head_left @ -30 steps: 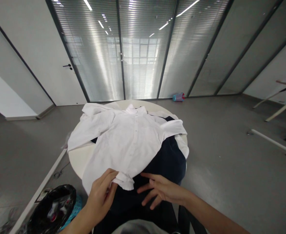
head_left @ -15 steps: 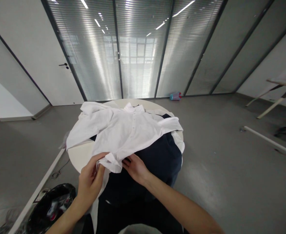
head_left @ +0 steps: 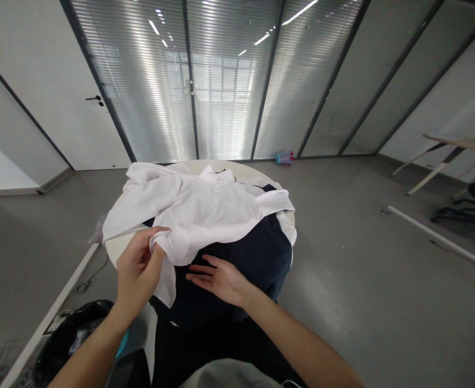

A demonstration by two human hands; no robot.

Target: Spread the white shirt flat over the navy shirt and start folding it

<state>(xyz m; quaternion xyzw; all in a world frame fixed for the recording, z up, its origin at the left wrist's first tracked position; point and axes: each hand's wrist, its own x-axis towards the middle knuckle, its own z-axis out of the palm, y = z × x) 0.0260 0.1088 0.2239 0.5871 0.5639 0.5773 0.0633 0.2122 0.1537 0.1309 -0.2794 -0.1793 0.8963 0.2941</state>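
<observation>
A white button-up shirt (head_left: 205, 207) lies spread over a round table (head_left: 116, 247), collar at the far side and sleeves out to both sides. My left hand (head_left: 140, 261) pinches the shirt's near left hem and holds it raised. Beneath the shirt is a dark navy cloth (head_left: 257, 250), draped over the near right of the table. My right hand (head_left: 219, 277) hovers above the navy cloth, just short of the shirt's lower edge, fingers spread and holding nothing. Another white piece of fabric (head_left: 166, 285) hangs below my left hand; whether it belongs to the shirt is unclear.
A bin with a black liner (head_left: 75, 334) stands on the floor at lower left, beside a white floor bar (head_left: 59, 302). By the glass wall lies a blue and red container (head_left: 284, 157). Another table (head_left: 459, 142) and a chair (head_left: 472, 207) are at right.
My right hand has come away from the shirt's hem, and its fingers have spread. The left hand has shifted up and left with the hem, which now falls smoother. The view has tilted slightly.
</observation>
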